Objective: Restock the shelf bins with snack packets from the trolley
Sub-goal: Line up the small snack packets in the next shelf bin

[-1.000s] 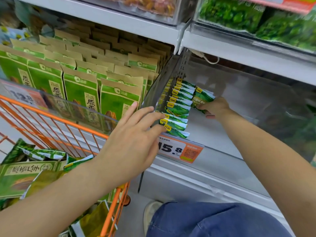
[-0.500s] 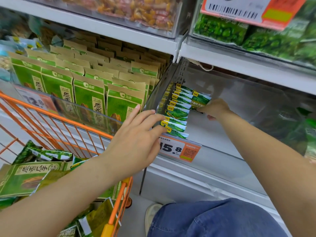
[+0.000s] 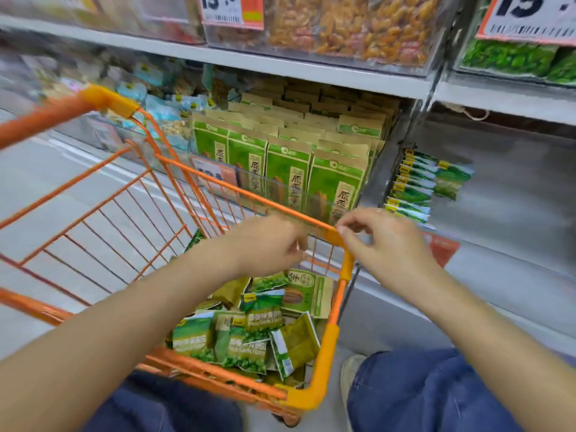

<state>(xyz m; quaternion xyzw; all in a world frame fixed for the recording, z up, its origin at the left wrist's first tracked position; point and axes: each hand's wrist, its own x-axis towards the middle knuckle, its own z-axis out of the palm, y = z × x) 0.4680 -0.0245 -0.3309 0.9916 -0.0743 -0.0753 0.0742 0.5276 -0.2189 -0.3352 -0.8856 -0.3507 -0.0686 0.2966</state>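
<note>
Nearest, just in front of the person's blue-trousered knees (image 3: 430,397), stands the orange wire trolley (image 3: 324,347). In its near right corner lies a loose heap of snack packets (image 3: 249,328): small green pillow packs printed with peas and white lettering, lying flat and pointing every way, their long sides mostly running from the near rail toward the far one. One larger brown-and-green pouch (image 3: 307,291) lies behind them against the trolley's right wall, turned on its side.

Above the heap, inside the trolley, hangs the left hand (image 3: 265,244), fingers loosely curled and holding nothing. The right hand (image 3: 383,244) is over the trolley's far right corner, fingers bent with thumb and forefinger close together; it is blurred, and nothing shows between them.

Beyond the trolley's far rail, a shelf bin (image 3: 299,169) holds upright rows of the brown-and-green pouches, faces toward the trolley. To the right of that, past a clear divider, a second bin (image 3: 505,188) holds a short row of green packets (image 3: 414,185) standing on edge against its left wall, with one more (image 3: 452,182) leaning beside them.
</note>
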